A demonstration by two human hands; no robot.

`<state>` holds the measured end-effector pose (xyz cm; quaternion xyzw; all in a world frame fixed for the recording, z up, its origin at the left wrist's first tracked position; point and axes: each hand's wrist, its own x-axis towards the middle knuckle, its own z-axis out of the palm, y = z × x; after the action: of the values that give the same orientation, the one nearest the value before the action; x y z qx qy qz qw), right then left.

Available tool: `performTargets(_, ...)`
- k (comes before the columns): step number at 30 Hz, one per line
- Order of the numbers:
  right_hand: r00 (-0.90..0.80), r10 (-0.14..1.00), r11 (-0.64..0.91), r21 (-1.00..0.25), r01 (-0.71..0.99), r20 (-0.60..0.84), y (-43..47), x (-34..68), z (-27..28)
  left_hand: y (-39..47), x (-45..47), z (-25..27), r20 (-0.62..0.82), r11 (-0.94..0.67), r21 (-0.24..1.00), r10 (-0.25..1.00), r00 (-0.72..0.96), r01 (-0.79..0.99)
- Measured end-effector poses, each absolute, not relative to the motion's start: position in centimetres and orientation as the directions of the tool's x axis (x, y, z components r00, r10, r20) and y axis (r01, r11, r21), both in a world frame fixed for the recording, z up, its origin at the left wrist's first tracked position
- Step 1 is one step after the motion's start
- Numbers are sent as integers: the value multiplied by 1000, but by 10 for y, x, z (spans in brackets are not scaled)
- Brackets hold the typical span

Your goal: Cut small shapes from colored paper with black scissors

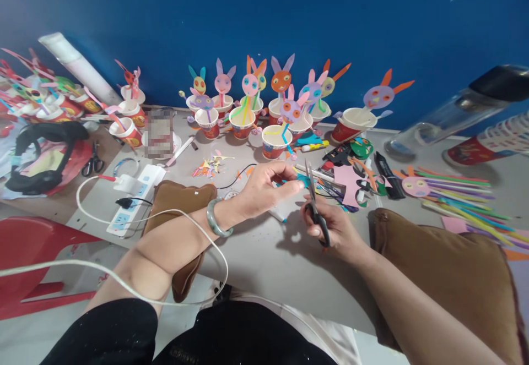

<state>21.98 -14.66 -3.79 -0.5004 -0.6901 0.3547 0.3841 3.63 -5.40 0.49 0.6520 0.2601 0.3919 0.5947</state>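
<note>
Between the thumb and fingers of my left hand (pixel 266 189) is a small piece of blue paper (pixel 304 180). My right hand (pixel 336 230) is closed around black-handled scissors (pixel 317 223), whose blades point up beside the blue paper; whether they touch it I cannot tell. Behind my hands stand several red-and-white paper cups (pixel 276 143) with paper rabbit heads (pixel 292 110) on coloured stems. Pink paper with cut-outs (pixel 347 184) lies right of the scissors, and colourful paper scraps (pixel 212 165) are scattered to the left.
A white power strip (pixel 138 202) with cables lies at left, and one white cable loops across my left forearm. Brown cushions (pixel 446 277) flank my arms. At right are a black marker (pixel 388 175), coloured strips (pixel 467 202), a clear bottle (pixel 442 117) and stacked cups (pixel 487 142).
</note>
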Motion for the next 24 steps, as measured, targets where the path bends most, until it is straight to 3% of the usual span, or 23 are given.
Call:
performTargets(16,-204,958,270,-864,425,199,-146,219,-39,-54,32,9,175,-163,984,813,556,-72)
performTargets(24,-207,956,276,-873,402,206,-146,217,-36,-55,35,5,229,-171,973,784,577,-154)
